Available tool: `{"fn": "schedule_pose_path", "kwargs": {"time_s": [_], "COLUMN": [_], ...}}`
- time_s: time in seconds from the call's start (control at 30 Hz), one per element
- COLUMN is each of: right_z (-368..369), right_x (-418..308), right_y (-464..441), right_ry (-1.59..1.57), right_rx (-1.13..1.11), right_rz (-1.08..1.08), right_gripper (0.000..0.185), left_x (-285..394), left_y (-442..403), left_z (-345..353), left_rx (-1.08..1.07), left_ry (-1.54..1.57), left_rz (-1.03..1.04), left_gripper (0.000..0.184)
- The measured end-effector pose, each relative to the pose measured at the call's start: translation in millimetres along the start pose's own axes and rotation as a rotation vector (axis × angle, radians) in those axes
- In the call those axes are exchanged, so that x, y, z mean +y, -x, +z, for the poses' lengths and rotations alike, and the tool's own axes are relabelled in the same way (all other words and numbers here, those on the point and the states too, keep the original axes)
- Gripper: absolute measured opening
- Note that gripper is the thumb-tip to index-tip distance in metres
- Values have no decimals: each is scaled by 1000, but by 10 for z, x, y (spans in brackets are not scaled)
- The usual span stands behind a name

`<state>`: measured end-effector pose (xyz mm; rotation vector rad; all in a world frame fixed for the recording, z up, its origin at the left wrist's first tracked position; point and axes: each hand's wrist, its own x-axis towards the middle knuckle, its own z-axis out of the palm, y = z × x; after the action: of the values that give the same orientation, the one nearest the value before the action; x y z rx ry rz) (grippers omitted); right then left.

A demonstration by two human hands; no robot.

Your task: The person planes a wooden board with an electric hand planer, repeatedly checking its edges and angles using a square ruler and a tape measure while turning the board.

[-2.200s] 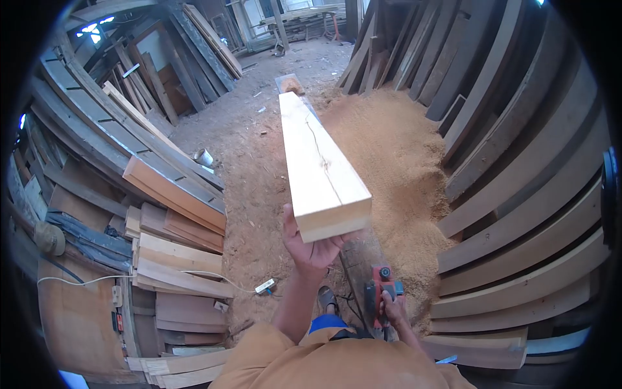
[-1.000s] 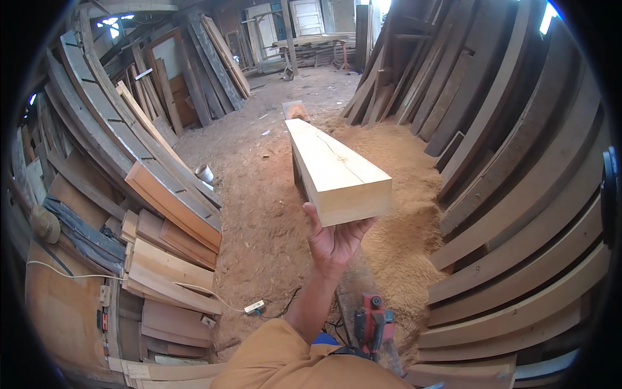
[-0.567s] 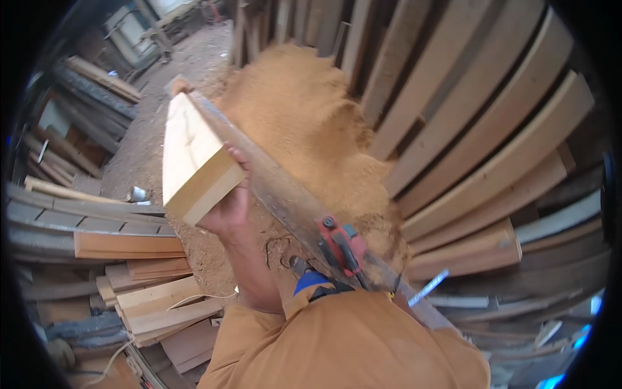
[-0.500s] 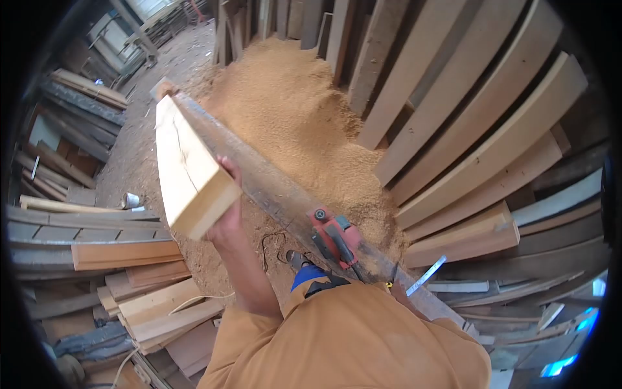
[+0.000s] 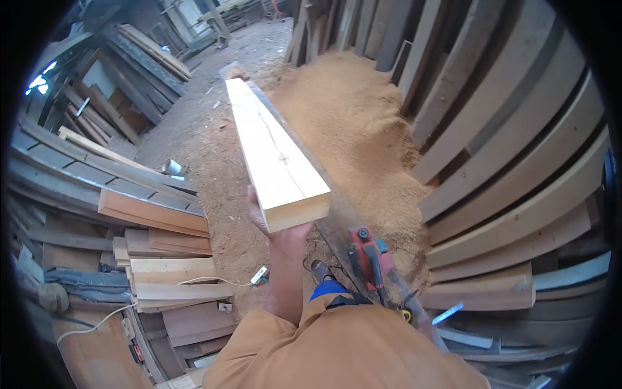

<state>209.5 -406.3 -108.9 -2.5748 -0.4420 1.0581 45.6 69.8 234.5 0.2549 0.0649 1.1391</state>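
My left hand (image 5: pixel 284 228) is closed from below around the near end of a thick, pale wooden beam (image 5: pixel 280 155). A dark crack runs along the beam's upper face, and its far end reaches toward the far end of a long plank bench (image 5: pixel 337 235). On this bench sits a red electric planer (image 5: pixel 370 260), close to my body. My right hand (image 5: pixel 424 329) shows only as a dim patch at the bench's near end, its fingers hidden. Beside it are a yellow-and-black tape measure (image 5: pixel 406 316) and a narrow bluish-white strip (image 5: pixel 448 314).
A sawdust heap (image 5: pixel 353 129) spreads beyond the bench. Upright boards (image 5: pixel 512 162) line the right side. Stacked planks (image 5: pixel 175 269) lie to the left, with a pale cable (image 5: pixel 214 279) across them ending in a socket block (image 5: pixel 260 275). A white cup (image 5: pixel 171 167) stands farther back.
The beam has swung right and levelled out, its cut end moving closer to the bench, with my left hand still on it. The head view has turned left, bringing the socket block into sight.
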Motion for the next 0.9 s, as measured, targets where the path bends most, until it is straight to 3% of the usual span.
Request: {"fn": "schedule_pose_path", "kwargs": {"time_s": [0.2,0.37,0.5,0.73,0.9], "right_z": [73,108,103,44,-167], "right_x": [243,355,460,603,671], "right_y": [-52,-57,-49,-71,-182], "right_ry": [27,0,-27,-100,-220], "right_rx": [81,146,217,452,634], "right_rz": [86,155,205,308,255], "right_gripper": [58,58,57,57,56], "left_x": [115,141,192,443,456], "left_y": [-138,-198,-224,-344,-488], "left_z": [25,286,461,896,852], "left_rx": [-20,131,23,190,77], "left_ry": [61,77,3,-205,-156], "left_rz": [-33,31,6,-169,-240], "left_gripper": [60,59,61,65,61]}}
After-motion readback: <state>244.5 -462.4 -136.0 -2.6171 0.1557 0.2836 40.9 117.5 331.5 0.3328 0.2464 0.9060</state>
